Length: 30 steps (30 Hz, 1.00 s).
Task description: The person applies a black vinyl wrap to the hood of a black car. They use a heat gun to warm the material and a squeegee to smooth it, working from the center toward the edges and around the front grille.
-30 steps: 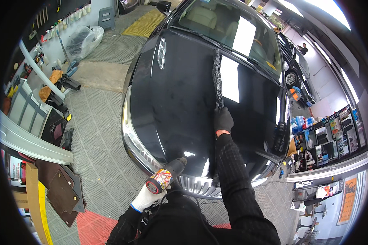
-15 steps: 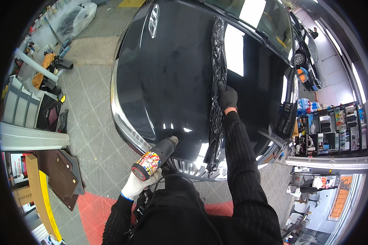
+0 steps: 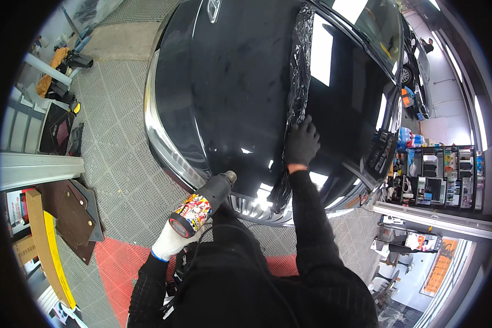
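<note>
Right hand [image 3: 302, 143], black-gloved, presses flat on crinkled glossy black film strip [image 3: 298, 76] on black car bonnet [image 3: 229, 82]. White-gloved left hand [image 3: 172, 243] grips sticker-covered heat gun [image 3: 202, 203]. Likely warming and smoothing film; next move needs steady tension and careful heat.

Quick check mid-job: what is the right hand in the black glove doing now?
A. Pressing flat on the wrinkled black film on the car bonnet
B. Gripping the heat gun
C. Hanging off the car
A: the right hand lies spread on the wrinkled black film; the left hand holds the sticker-covered heat gun.
</note>
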Motion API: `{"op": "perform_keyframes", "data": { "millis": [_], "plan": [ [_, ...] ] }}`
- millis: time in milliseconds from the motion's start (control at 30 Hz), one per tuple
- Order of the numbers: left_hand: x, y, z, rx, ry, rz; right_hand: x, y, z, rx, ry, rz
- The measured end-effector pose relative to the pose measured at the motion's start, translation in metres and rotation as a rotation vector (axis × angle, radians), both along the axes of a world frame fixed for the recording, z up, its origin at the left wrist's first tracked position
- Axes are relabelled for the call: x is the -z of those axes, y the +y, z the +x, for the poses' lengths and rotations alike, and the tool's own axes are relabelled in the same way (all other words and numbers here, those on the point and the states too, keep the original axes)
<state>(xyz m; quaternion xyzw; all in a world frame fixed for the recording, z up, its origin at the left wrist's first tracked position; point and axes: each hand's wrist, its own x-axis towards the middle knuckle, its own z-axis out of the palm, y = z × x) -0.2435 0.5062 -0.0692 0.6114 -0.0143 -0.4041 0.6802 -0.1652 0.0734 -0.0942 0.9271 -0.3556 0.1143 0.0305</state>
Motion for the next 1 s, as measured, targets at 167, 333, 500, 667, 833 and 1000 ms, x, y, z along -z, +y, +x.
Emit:
{"op": "perform_keyframes", "data": {
  "millis": [167, 333, 500, 667, 833, 1000],
  "plan": [
    [0.0, 0.005, 0.009, -0.004, 0.036, -0.003, 0.031, 0.002, -0.035, -0.055, -0.075, -0.093],
    [-0.013, 0.0, 0.022, -0.025, 0.069, -0.061, 0.008, -0.026, 0.042, 0.032, -0.083, -0.095],
    [-0.018, -0.007, 0.03, 0.024, -0.001, 0.052, -0.04, -0.097, 0.194, -0.052, -0.171, -0.024],
    [-0.014, -0.006, 0.032, 0.066, -0.058, 0.015, -0.054, -0.134, 0.28, -0.169, -0.078, -0.039],
    [-0.023, -0.02, 0.044, -0.015, 0.063, -0.008, -0.056, -0.17, 0.332, -0.27, -0.011, -0.034],
    [-0.051, -0.044, 0.057, -0.2, 0.186, 0.02, -0.057, -0.202, 0.385, -0.269, -0.051, 0.04]
  ]
}}
